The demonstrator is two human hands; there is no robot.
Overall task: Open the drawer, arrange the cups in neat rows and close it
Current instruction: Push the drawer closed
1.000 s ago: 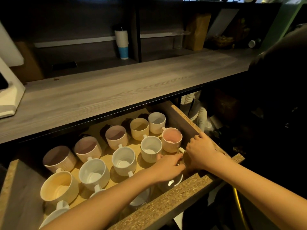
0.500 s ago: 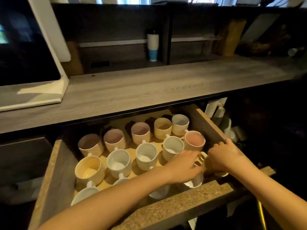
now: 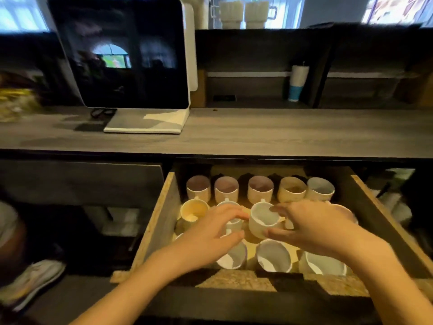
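The wooden drawer stands pulled out under the counter, with several cups in it. A back row of several cups runs across its far side. My right hand wraps around a white cup in the middle row. My left hand curls over another white cup just left of it, covering most of it. A yellow-lined cup stands at the left end of that row. Three white cups sit in the front row, partly under my wrists.
A dark monitor on a white stand sits on the grey counter above the drawer. A white and blue tumbler stands in the shelf behind. A shoe lies on the floor at left. Dark open shelving flanks the drawer's right side.
The view swung left and upward, bringing the monitor in. Both hands moved from the drawer's right front corner to the middle row, each now closing on a white cup.
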